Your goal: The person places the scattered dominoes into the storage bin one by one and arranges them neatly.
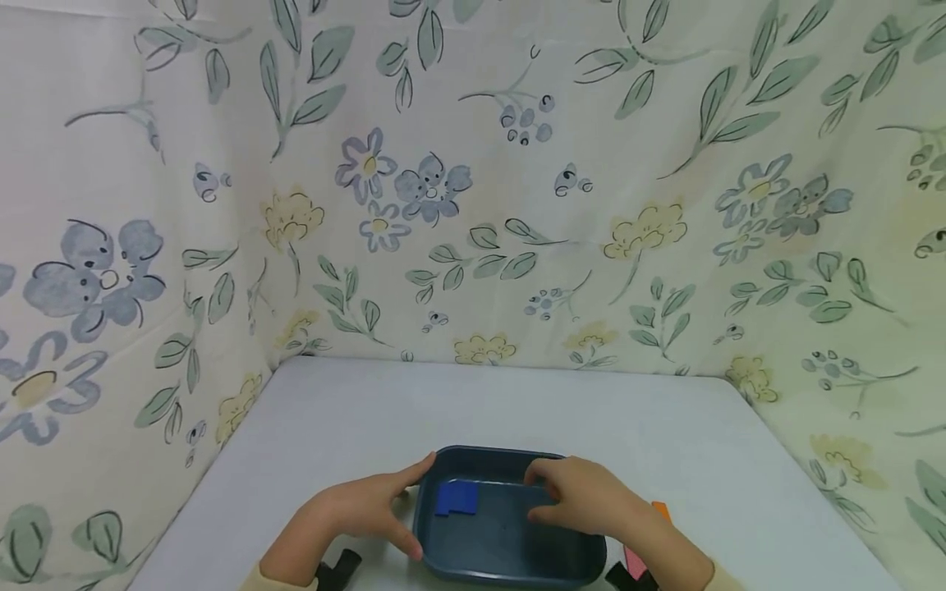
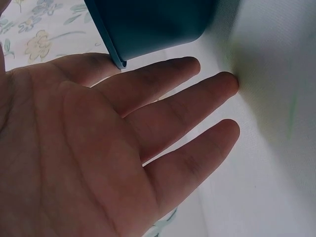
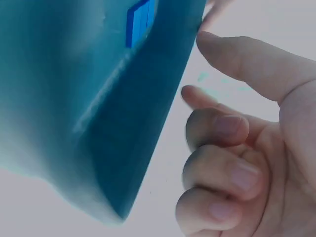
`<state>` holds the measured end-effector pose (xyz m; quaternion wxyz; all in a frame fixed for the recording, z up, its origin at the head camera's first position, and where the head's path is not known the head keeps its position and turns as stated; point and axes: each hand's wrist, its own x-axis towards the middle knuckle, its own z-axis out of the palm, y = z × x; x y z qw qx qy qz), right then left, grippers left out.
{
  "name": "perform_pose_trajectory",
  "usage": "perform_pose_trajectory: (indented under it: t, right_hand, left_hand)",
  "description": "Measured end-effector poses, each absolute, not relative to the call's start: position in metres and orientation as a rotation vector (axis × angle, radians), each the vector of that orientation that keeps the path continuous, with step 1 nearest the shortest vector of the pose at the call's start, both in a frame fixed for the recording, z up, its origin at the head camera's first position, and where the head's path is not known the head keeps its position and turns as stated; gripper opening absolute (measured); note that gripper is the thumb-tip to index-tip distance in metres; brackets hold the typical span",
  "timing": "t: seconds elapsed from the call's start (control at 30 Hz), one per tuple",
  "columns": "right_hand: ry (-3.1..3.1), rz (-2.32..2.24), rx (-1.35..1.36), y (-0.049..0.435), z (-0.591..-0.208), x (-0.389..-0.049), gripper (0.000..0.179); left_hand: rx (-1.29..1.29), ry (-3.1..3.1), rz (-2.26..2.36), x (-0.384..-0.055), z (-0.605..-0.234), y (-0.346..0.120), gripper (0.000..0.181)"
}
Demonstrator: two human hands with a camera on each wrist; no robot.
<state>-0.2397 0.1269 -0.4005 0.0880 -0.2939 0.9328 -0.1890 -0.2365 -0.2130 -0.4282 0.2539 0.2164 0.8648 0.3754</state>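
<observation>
A dark blue-green tray [image 1: 488, 552] with rounded corners lies on the white table. Inside it, toward the left, are flat blue pieces [image 1: 462, 497] that overlap or lie edge to edge. My left hand [image 1: 373, 505] is at the tray's left side, thumb and fingers spread along the rim; in the left wrist view its fingers [image 2: 173, 111] are straight and the palm faces the tray wall. Over the right part of the tray hovers my right hand [image 1: 584, 497], fingers loosely bent, nothing between them. The right wrist view shows its curled fingers [image 3: 217, 173] beside the tray wall.
An orange piece [image 1: 661, 510] and a pink piece [image 1: 634, 563] lie to the right of the tray, partly hidden by the right forearm. Black wrist gear [image 1: 338, 570] shows beneath the left wrist. Floral cloth [image 1: 473, 205] hangs behind and along the table's sides.
</observation>
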Motion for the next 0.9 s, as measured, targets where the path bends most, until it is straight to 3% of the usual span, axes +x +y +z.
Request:
perform_pose_trajectory:
  t: [0.47, 0.9]
  right_hand:
    - [2.801, -0.952, -0.708, 0.223, -0.416, -0.229, 0.021]
    - [2.824, -0.751, -0.077, 0.288, -0.449, -0.24, 0.048]
  left_hand:
    - [0.574, 2.362, 1.027, -0.235, -0.427, -0.212, 0.123]
    - [0.543, 2.355, 1.041, -0.235, -0.428, -0.212, 0.123]
